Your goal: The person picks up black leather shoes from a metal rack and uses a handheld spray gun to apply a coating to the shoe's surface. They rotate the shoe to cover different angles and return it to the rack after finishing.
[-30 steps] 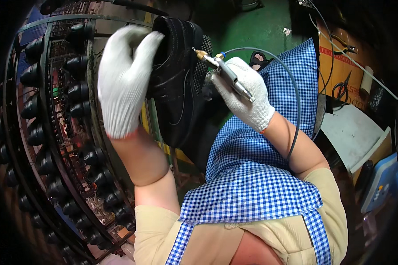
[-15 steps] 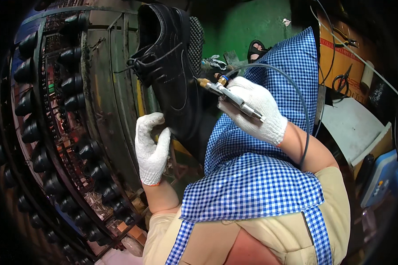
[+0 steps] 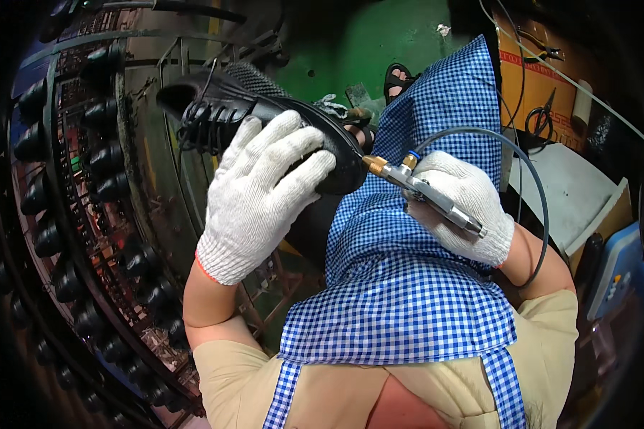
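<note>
A black lace-up shoe (image 3: 315,123) lies on its side in front of me, toe toward my right and heel toward the left. My left hand (image 3: 265,182), in a white knit glove, grips it across the forefoot with fingers spread over the upper. The textured sole edge shows along the far side. In my gloved right hand (image 3: 459,207) is a metal spray gun (image 3: 436,196) with a brass nozzle and a blue hose fitting. Its tip is at the shoe's toe; whether it touches, I cannot tell. My palm hides part of the gun.
Racks (image 3: 71,207) full of black shoes stand on the left. A grey hose (image 3: 529,161) loops from the gun past my right forearm. On the right are an orange carton (image 3: 551,107), black scissors (image 3: 540,121), pliers (image 3: 544,50), a pale board (image 3: 562,189) and a blue-and-white box (image 3: 615,275).
My left hand has gone from beside the shoe to gripping its forefoot. The shoe has turned, its toe swinging right. The gun has moved right and slightly nearer to me.
</note>
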The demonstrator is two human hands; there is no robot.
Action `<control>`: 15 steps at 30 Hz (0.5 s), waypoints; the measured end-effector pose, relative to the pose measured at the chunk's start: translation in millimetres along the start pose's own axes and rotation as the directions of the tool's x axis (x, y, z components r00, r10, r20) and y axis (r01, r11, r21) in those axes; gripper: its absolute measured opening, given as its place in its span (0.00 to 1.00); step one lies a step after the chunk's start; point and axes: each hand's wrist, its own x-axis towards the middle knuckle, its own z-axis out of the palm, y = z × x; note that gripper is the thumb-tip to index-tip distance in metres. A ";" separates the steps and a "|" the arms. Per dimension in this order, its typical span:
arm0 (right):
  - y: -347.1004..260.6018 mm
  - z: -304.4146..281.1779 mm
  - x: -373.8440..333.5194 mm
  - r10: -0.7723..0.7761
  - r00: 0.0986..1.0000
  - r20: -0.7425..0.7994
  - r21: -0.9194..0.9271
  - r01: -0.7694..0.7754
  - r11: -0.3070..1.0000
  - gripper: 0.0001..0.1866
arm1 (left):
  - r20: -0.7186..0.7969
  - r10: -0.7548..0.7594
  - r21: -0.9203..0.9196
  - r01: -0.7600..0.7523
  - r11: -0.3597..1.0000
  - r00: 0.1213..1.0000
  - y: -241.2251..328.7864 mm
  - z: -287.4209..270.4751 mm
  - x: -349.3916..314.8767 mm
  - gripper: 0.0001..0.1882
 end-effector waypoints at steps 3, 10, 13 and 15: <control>1.6 -3.1 -3.1 0.030 0.998 -0.057 -0.027 -0.031 0.999 0.10 | -0.018 -0.033 -0.033 0.033 0.999 0.999 -2.1 1.0 16.6 0.35; 7.6 -0.5 16.7 0.022 0.978 -0.206 -0.090 -0.041 0.995 0.09 | -0.118 -0.164 -0.027 0.162 0.986 0.979 -6.8 3.2 43.5 0.30; 14.9 5.3 34.3 0.002 0.962 -0.273 -0.133 -0.040 0.990 0.08 | -0.180 -0.229 0.038 0.240 0.970 0.957 -12.6 8.5 56.3 0.27; 20.3 15.1 53.0 -0.043 0.936 -0.350 -0.088 0.013 0.996 0.07 | -0.179 -0.322 0.086 0.341 0.936 0.929 -15.4 8.2 63.9 0.26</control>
